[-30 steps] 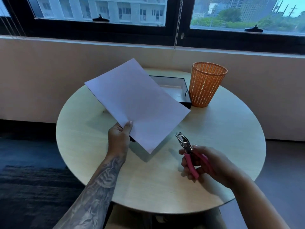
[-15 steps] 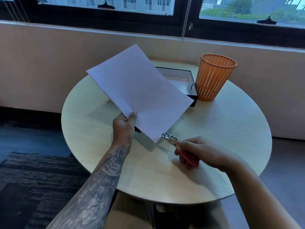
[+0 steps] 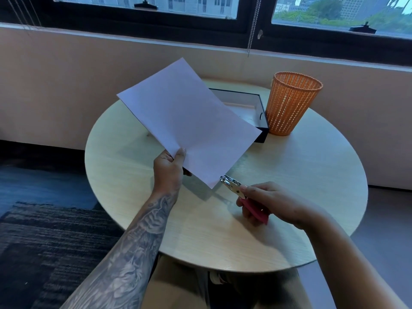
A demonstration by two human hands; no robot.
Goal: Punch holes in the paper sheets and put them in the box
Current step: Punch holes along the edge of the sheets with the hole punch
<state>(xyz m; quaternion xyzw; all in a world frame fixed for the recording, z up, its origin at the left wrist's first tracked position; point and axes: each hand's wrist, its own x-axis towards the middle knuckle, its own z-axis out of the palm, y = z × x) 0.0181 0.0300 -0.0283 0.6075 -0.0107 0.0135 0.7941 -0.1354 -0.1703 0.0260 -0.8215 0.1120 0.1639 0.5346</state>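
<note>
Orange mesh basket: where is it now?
Head view: the orange mesh basket stands upright on the round wooden table, far side, just right of the open black box.

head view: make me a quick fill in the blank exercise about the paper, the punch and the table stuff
The left hand holds the paper sheet above the ____ table.
The right hand grips a hole punch with ____ handles.
The ____ mesh basket stands right beside the open box.
Missing words: round, pink, orange.
</note>
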